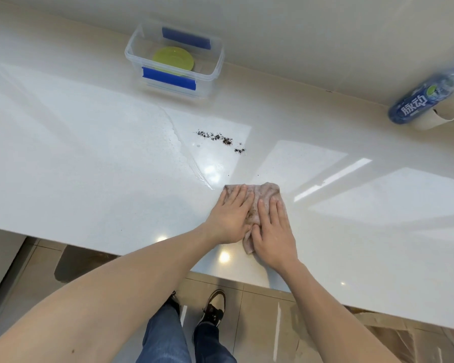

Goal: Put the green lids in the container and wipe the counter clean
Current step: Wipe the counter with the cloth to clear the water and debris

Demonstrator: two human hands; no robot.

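Lid step judged done: green lids (173,60) lying inside the clear container (215,58) at the back of the counter (89,166). Wiping step in hand: left hand (230,218) and right hand (273,231) side by side, fingers straight, pressed flat on the soiled cloth (262,195) near the front edge. Dark crumbs (220,139) still lying well ahead of the cloth beside a wet streak (184,148); next move probably a forward push over both.

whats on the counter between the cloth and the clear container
In the head view, a scatter of dark crumbs and a wet streak lie on the counter between the cloth and the container.
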